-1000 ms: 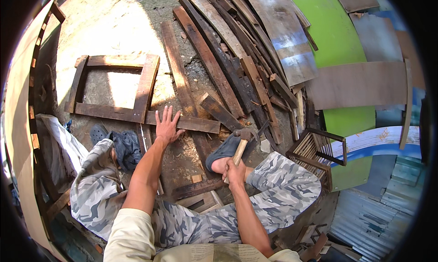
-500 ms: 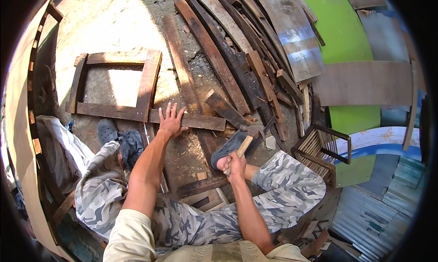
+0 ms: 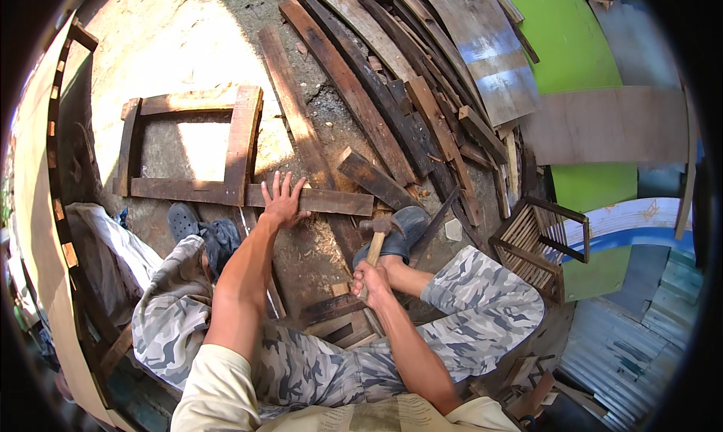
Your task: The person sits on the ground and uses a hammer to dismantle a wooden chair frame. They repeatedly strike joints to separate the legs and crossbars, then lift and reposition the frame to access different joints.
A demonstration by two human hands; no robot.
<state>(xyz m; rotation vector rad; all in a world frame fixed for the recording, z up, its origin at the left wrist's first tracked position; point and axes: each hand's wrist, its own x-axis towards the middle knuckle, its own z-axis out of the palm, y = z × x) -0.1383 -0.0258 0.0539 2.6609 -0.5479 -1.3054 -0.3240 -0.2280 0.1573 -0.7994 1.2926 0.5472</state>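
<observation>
My left hand, fingers spread, presses flat on the lower rail of a dark wooden frame. That rail runs on to the right past the frame's upright, and its end rests by a short wood block. In my right hand is a hammer, gripped round its pale wooden handle. The hammer's head is up near my right clog, apart from the frame. My left clog is on the ground below the frame.
Long boards lie piled at the far right. A handsaw-like dark blade lies beside my right clog. A slatted wooden stool stands to the right, near green sheets and corrugated metal. White cloth hangs at left.
My right hand has swung the hammer leftward and a little down, and its head has come left of the right clog's toe. My left hand stays on the rail.
</observation>
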